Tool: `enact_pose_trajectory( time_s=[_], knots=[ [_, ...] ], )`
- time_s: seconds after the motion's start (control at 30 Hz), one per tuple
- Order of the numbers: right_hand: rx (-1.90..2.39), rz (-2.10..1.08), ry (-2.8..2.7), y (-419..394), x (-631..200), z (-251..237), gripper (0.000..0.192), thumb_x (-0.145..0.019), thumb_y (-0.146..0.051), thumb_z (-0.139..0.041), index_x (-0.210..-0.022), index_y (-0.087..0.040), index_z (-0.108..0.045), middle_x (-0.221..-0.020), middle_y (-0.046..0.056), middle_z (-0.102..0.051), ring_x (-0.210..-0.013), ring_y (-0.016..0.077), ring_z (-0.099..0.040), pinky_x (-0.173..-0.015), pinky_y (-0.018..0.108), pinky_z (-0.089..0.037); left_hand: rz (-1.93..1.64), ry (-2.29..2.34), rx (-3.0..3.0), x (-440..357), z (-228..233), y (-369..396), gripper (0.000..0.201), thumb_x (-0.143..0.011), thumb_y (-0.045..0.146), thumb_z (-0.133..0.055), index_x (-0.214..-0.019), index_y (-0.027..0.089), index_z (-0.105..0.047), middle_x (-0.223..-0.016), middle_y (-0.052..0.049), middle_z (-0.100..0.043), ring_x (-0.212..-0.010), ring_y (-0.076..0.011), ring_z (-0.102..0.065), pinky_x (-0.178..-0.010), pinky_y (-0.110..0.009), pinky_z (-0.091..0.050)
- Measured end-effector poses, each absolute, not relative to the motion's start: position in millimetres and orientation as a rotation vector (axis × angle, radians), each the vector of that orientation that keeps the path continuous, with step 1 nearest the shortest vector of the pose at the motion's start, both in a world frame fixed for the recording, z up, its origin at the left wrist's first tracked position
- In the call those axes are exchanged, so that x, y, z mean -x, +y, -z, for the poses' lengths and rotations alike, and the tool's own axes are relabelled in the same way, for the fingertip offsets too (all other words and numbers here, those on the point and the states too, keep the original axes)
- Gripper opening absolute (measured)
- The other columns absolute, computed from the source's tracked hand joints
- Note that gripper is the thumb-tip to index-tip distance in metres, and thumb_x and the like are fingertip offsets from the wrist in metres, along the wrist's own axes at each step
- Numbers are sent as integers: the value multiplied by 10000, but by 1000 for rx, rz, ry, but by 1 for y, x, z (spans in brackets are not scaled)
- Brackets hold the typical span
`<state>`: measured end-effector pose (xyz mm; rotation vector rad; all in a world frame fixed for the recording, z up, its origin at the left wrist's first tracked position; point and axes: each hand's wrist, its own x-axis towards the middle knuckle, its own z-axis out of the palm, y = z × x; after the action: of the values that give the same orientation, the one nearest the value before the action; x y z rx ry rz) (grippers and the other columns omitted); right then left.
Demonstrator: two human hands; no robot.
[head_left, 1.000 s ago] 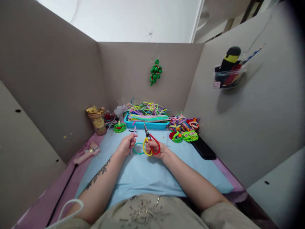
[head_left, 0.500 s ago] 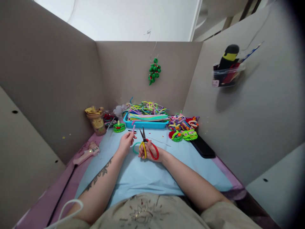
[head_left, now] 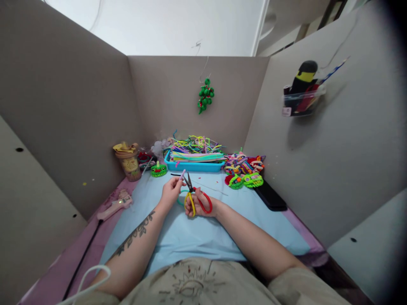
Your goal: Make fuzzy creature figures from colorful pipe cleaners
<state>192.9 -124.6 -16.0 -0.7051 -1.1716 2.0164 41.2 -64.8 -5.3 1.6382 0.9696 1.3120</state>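
Note:
My left hand pinches a short lilac pipe cleaner, its free end pointing up and right. My right hand grips a pair of scissors with one yellow and one red handle loop. The dark blades point up and left, and their tips are at the lilac pipe cleaner's end. A teal pipe-cleaner ring lies on the light blue mat between my two hands, partly hidden by them.
A blue tray heaped with coloured pipe cleaners stands at the back. Finished fuzzy figures sit right of it, a green one and a cup left. A glue gun lies at the mat's left edge, a black flat object at right.
My right hand has swung the scissors left and tilted the blades toward the lilac pipe cleaner. My left hand has turned the pipe cleaner so its end meets the blades.

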Motion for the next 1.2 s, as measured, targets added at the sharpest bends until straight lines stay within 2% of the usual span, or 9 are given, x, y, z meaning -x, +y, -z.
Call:
enact_pose_trajectory(
  time_s=[0.27,0.5,0.7,0.8,0.87,0.97,1.07,1.2],
  knots=[
    [642,-1980,-1095,-113,-200,24,732,-672,-849,-263,-728,-157,-495,-677,25,-544,-638,155,-585,-586,264,-422,-1209,987,-1851,-41,9,-67,274,-814,408,-502,-837,156,-608,-687,-13,-662,-477,-89,-467,-489,-208,-386],
    [601,-1938,-1085,-113,-202,20,773,-648,-869,-226,-718,-154,-511,-696,35,-545,-634,162,-575,-577,268,-408,-1122,899,-2115,-39,14,-68,246,-855,359,-461,-816,164,-605,-694,-3,-617,-620,-117,-527,-601,-215,-406],
    [588,-1999,-908,-113,-200,14,835,-628,-878,-38,-650,-166,-472,-553,16,-466,-497,128,-459,-492,258,-370,-1100,932,-2148,-39,13,-67,238,-855,337,-455,-792,162,-604,-680,-1,-614,-595,-114,-505,-582,-212,-383],
    [605,-2018,-835,-113,-199,12,811,-634,-863,21,-579,-183,-417,-460,-7,-405,-400,102,-372,-417,233,-311,-1074,949,-2159,-39,12,-66,239,-855,338,-452,-789,165,-605,-695,-7,-642,-584,-116,-514,-591,-218,-385],
    [621,-2034,-799,-113,-199,11,790,-647,-853,31,-554,-191,-390,-419,-22,-373,-352,88,-321,-376,217,-265,-1064,953,-2157,-40,12,-66,238,-857,338,-451,-797,167,-606,-702,-10,-658,-593,-120,-531,-603,-221,-392],
    [638,-2068,-790,-110,-201,10,777,-663,-845,28,-545,-195,-381,-398,-22,-379,-325,86,-325,-348,209,-255,-1064,965,-2140,-40,12,-65,237,-857,339,-454,-796,168,-607,-713,-13,-668,-613,-124,-550,-613,-221,-396],
    [687,-2050,-790,-104,-207,9,741,-685,-839,8,-513,-205,-335,-345,-45,-320,-284,71,-266,-314,190,-212,-1048,1013,-2156,-39,14,-64,256,-856,346,-454,-762,171,-616,-666,-4,-653,-562,-119,-520,-572,-222,-373],
    [891,-1742,-853,-93,-229,7,676,-770,-788,-76,-483,-216,-294,-305,-71,-231,-277,57,-167,-309,178,-147,-1012,1058,-2172,-38,17,-63,263,-852,343,-450,-739,178,-621,-628,4,-640,-533,-120,-500,-543,-225,-352]
  ],
)
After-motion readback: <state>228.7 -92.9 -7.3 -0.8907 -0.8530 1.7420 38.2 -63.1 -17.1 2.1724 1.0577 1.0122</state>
